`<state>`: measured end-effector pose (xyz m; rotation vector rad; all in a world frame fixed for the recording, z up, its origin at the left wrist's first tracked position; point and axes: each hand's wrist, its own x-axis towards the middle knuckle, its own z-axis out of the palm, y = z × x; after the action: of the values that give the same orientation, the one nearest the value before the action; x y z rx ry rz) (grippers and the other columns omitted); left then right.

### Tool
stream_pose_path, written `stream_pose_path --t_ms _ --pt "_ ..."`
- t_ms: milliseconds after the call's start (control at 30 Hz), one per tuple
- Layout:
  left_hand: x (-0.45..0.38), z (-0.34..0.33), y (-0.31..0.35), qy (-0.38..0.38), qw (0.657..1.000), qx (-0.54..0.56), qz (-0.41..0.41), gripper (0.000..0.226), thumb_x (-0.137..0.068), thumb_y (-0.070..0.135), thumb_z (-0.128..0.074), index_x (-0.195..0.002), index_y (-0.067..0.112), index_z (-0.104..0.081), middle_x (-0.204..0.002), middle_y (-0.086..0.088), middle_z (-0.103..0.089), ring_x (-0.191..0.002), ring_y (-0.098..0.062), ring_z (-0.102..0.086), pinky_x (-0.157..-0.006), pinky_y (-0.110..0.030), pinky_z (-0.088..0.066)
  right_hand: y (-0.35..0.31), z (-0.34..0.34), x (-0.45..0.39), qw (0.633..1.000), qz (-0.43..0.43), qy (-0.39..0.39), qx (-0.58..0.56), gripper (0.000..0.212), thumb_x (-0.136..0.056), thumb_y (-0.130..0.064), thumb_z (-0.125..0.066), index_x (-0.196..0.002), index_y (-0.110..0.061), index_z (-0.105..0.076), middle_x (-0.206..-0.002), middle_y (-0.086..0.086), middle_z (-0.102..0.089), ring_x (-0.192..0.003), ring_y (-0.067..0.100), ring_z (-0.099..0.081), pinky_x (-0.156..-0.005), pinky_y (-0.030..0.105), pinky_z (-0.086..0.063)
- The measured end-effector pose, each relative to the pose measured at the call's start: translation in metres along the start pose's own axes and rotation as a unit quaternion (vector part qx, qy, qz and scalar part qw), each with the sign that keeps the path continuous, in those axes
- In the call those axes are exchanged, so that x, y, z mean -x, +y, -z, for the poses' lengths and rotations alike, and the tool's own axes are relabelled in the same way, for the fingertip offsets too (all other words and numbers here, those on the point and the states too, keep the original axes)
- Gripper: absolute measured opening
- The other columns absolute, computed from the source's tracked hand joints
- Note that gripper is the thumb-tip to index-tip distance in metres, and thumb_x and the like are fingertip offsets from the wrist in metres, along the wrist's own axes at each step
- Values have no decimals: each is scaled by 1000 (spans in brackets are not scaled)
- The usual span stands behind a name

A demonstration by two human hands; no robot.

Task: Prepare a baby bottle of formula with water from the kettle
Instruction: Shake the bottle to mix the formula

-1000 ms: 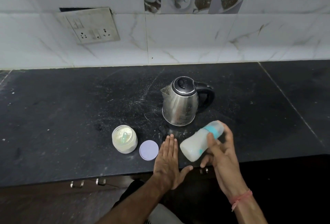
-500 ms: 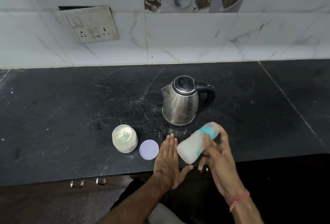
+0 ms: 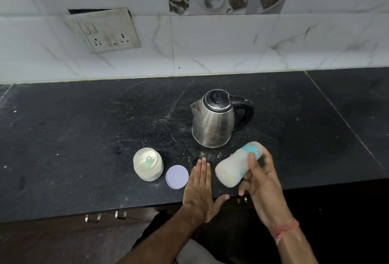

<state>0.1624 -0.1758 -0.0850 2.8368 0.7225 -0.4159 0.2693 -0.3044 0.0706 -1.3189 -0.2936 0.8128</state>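
Head view shows, nearest, the left hand [image 3: 199,188] lying flat and open on the front edge of the surface [image 3: 73,137], holding nothing. Just right of it, the right hand [image 3: 257,176] is closed around the baby bottle [image 3: 235,165], which is tilted above the front edge, milky inside and blurred. It looks light, smooth plastic, maybe slippery, so a grip around the middle of the body seems safest. Left of the left hand lie a round lid [image 3: 177,176] and an open jar [image 3: 148,166] of powder. Further back, near the middle, stands the steel kettle [image 3: 214,119].
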Motion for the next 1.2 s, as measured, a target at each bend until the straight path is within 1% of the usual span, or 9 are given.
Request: stream_pose_path --t_ms 100,233,367,500,600,767,967,1067,1200 --pt "-1 -5 -2 -2 1000 -19 -2 115 -107 81 -20 -169 -3 27 -167 -25 48 -164 -39 37 -137 -52 18 1 0 2 996 -6 -64 59 57 -102 -27 -70 -152 -44 -48 -124 19 -77 -78 33 -65 -47 32 -54" --pt "-1 -1 0 -8 1000 6 3 116 -106 84 -21 -163 0 34 -162 -20 53 -159 -32 43 -137 -48 19 -1 -1 4 1000 -5 -7 -7 48 -104 -31 -65 -149 -36 -52 -126 22 -75 -78 27 -69 -45 30 -55" --pt "-3 -6 -2 -28 999 -27 0 116 -108 75 -27 -164 -6 34 -156 -30 58 -153 -43 50 -136 -54 20 7 1 6 995 -30 -85 44 62 -101 -24 -72 -154 -43 -47 -126 23 -76 -88 47 -66 -47 31 -57" --pt "-4 -5 -1 -19 1000 2 6 115 -107 77 -23 -164 -4 34 -157 -25 57 -156 -38 46 -137 -51 18 16 1 9 1000 -23 -19 -7 51 -103 -31 -67 -151 -41 -52 -132 26 -72 -98 45 -62 -48 30 -57" --pt "-3 -4 -1 -34 999 -37 -1 116 -108 75 -28 -166 -7 30 -163 -30 52 -157 -43 45 -137 -55 15 17 0 9 998 -8 -49 43 63 -100 -23 -72 -154 -42 -46 -127 20 -77 -91 40 -68 -49 32 -57" --pt "1 7 2 -25 999 -29 7 117 -105 87 -15 -167 -2 30 -168 -22 46 -164 -36 37 -138 -50 15 5 2 1 998 31 30 38 58 -100 -28 -71 -152 -39 -47 -121 18 -78 -74 35 -65 -47 30 -58" --pt "3 10 2 -26 999 -32 9 117 -105 87 -12 -170 -1 27 -175 -22 40 -167 -36 34 -139 -49 14 -1 10 -4 993 52 102 -28 55 -100 -35 -68 -152 -28 -49 -127 17 -75 -88 19 -75 -46 26 -55" --pt "2 8 2 -29 999 -38 6 118 -104 88 -13 -170 -2 26 -176 -24 38 -168 -37 32 -138 -49 14 0 11 -2 998 49 29 32 59 -101 -24 -71 -154 -36 -48 -123 18 -77 -89 29 -72 -45 29 -55" --pt "1 8 1 -28 999 -34 7 117 -104 88 -11 -170 -2 26 -175 -23 40 -168 -37 32 -139 -50 13 4 11 0 995 45 91 -7 55 -103 -31 -68 -154 -32 -47 -127 20 -74 -85 22 -71 -44 27 -53"
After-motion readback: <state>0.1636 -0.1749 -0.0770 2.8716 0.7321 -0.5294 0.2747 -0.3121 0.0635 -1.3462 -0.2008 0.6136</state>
